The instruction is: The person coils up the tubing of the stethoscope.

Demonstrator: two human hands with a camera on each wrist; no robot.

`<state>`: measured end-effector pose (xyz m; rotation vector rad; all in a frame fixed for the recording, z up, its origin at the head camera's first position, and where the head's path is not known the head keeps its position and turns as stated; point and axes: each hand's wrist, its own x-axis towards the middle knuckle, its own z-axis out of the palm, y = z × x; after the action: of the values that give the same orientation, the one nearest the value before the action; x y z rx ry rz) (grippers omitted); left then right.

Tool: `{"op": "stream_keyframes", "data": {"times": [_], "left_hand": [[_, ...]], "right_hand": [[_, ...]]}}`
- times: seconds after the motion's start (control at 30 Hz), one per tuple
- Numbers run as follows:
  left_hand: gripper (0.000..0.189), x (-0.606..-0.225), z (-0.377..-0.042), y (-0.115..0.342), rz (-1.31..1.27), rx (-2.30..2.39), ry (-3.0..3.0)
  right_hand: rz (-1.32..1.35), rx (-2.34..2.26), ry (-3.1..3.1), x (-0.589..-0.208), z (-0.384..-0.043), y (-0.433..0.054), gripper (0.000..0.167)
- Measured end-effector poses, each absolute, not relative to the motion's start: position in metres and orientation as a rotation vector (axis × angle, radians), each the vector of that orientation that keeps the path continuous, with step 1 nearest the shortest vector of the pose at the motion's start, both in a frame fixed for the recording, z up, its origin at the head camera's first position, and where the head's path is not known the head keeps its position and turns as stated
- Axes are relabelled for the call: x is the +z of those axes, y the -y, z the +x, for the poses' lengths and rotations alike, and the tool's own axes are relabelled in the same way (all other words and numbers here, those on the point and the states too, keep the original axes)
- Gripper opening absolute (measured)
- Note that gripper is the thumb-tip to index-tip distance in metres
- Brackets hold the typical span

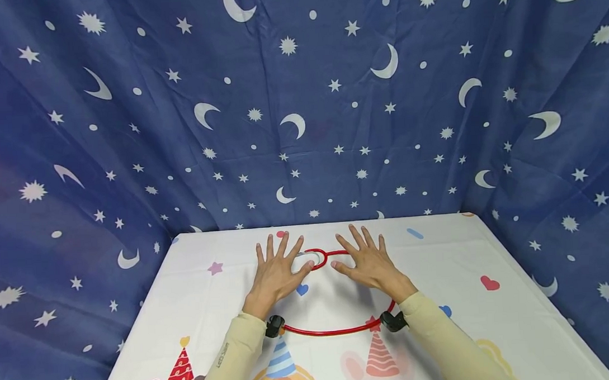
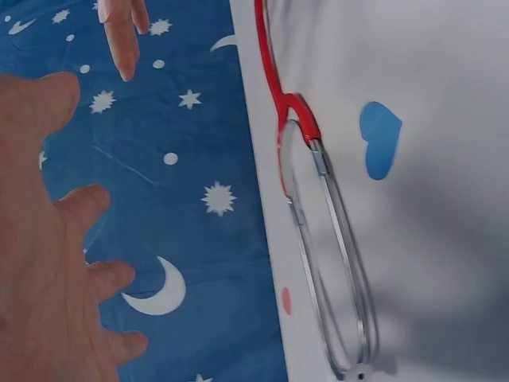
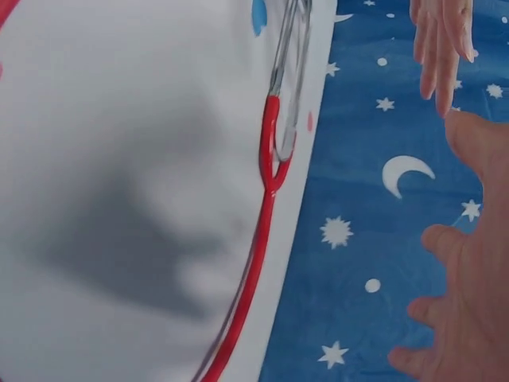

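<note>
A stethoscope with red tubing (image 1: 334, 332) lies on the white patterned table, its tube bent in a wide loop. Its red fork (image 2: 298, 111) and metal ear tubes (image 2: 343, 231) show near the far table edge in the left wrist view. My left hand (image 1: 276, 275) hovers over the ear-tube side, fingers spread and holding nothing. To the right, my right hand (image 1: 373, 268) hangs above the tubing with fingers spread, also holding nothing. Shadows under both hands show them raised off the cloth. The chest piece cannot be seen; the tube passes out of sight near my left wrist.
The tablecloth (image 1: 441, 342) is printed with hearts, stars and party hats. A blue curtain (image 1: 301, 100) with moons and stars stands behind the table and along both sides. Black wrist cameras (image 1: 393, 321) sit just above the front run of tubing.
</note>
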<state>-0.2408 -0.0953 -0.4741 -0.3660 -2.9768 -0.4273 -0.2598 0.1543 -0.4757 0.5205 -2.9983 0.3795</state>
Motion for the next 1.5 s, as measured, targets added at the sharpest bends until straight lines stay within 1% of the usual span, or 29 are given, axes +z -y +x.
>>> {"op": "stream_keyframes", "data": {"times": [0.4, 0.7, 0.97, 1.13, 1.3, 1.5], "left_hand": [[0.074, -0.487, -0.261, 0.098, -0.349, -0.5, 3.038], [0.075, -0.501, -0.275, 0.1, -0.34, -0.532, 3.054], [0.075, -0.514, -0.282, 0.101, -0.332, -0.596, 3.058], [0.072, -0.524, -0.282, 0.101, -0.289, -0.633, 3.086], [0.07, -0.531, -0.282, 0.101, -0.3, -0.637, 3.077], [0.065, -0.536, -0.283, 0.102, -0.276, -0.608, 3.061]], "right_hand": [[0.481, 0.397, 3.064, -0.482, -0.283, -0.158, 0.077], [0.432, 0.395, 3.125, -0.496, -0.294, -0.157, 0.076], [0.407, 0.419, 3.16, -0.51, -0.299, -0.158, 0.073], [0.379, 0.418, 3.178, -0.521, -0.297, -0.16, 0.072], [0.339, 0.407, 3.188, -0.53, -0.295, -0.161, 0.07], [0.369, 0.364, 3.153, -0.534, -0.297, -0.16, 0.063]]}}
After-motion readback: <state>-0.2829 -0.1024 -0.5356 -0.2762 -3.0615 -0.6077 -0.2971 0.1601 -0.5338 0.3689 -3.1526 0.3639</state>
